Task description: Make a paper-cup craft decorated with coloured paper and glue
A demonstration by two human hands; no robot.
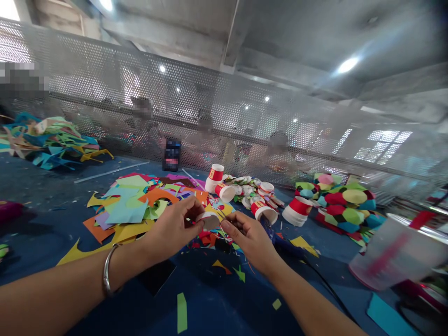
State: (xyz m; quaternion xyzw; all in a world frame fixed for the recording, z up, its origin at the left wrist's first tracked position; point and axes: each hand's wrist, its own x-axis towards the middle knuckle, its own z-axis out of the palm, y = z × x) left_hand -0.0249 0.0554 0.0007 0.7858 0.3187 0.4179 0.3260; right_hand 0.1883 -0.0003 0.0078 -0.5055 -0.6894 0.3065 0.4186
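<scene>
My left hand (182, 221), with a silver bangle on the wrist, pinches a small pale piece cut from a paper cup (210, 222) between thumb and fingers. Close on its right side, my right hand (247, 233) has thumb and forefinger closed on something thin, too small to make out, at the piece's edge. Under and behind both hands lie coloured paper scraps (210, 240). Red and white paper cups (214, 177) stand or lie just beyond, beside a heap of cut cup discs (241, 186).
Coloured paper sheets (129, 203) are piled to the left, more offcuts (52, 140) farther back. Patchwork paper balls (346, 200) sit at right, near a large translucent cup (392, 252). A blue tool (285, 245) trails a black cord. A phone (171, 154) leans against the perforated screen (196, 107).
</scene>
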